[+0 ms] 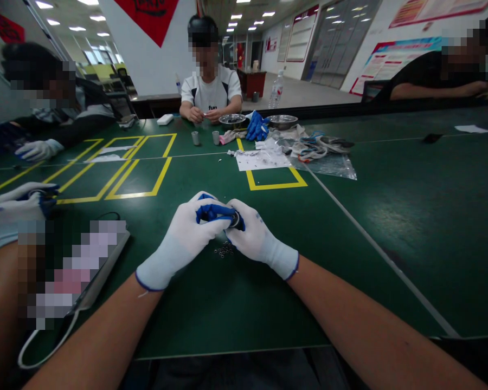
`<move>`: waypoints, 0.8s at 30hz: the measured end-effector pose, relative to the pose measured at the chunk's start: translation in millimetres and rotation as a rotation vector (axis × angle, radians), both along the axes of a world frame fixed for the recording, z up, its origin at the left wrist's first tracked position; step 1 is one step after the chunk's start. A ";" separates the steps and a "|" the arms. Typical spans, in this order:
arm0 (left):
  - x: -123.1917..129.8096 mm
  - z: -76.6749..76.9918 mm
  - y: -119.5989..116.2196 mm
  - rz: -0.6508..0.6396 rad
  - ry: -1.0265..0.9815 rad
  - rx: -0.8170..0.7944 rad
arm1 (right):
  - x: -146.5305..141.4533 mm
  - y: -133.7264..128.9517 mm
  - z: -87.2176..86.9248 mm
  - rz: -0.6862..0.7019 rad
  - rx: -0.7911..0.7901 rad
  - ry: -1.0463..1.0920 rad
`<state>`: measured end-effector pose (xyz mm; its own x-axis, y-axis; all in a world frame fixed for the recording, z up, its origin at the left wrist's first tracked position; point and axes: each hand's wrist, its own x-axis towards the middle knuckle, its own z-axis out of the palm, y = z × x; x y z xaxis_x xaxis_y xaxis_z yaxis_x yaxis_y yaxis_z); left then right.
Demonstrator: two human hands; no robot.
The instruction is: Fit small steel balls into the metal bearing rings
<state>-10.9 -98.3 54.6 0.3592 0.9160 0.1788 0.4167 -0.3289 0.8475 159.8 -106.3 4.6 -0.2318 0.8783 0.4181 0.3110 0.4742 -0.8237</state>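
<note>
Both of my hands wear white knit gloves with blue palms and meet above the green table. My left hand (pixel 191 227) is closed, its thumb and curled fingers reaching to a small dark round part with a shiny rim (pixel 237 220). From the other side my right hand (pixel 254 230) pinches the same part; the gloves cover most of it, so its exact kind does not show. Just below my fingers, several small metal rings (pixel 223 249) lie loose in a cluster on the table.
A blurred device with a white cable (pixel 101 271) lies left, near a co-worker's gloved hand (pixel 16 211). Ahead are yellow tape outlines (pixel 278 187), white paper (pixel 262 161), piled gloves (pixel 321 146), metal bowls (pixel 282 120) and grey cups (pixel 196 138). Other people sit around the table.
</note>
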 end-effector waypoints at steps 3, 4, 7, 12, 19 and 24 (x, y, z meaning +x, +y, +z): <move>3.6 -3.6 -1.3 0.028 -0.009 0.021 | -1.4 0.7 -1.1 -0.012 0.008 -0.002; 4.4 -4.1 -1.7 0.040 -0.004 0.024 | -1.8 0.8 -1.4 -0.015 0.012 0.000; 5.6 -2.1 -3.3 0.072 0.053 0.022 | -2.8 0.9 -2.1 -0.002 0.013 -0.004; 6.0 7.5 -8.7 0.108 0.167 0.021 | -3.9 1.1 -2.8 0.008 0.018 -0.025; 8.0 7.4 -9.5 0.127 0.188 0.011 | -3.0 3.1 -5.9 -0.012 0.058 -0.039; 10.3 1.9 -8.8 0.154 0.123 0.017 | -3.8 3.5 -7.8 -0.043 0.063 -0.061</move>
<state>-0.6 -107.1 56.5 0.2351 0.9590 0.1582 0.5633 -0.2671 0.7819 155.9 -102.7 -3.2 -0.2213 0.8603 0.4593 0.3805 0.5098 -0.7715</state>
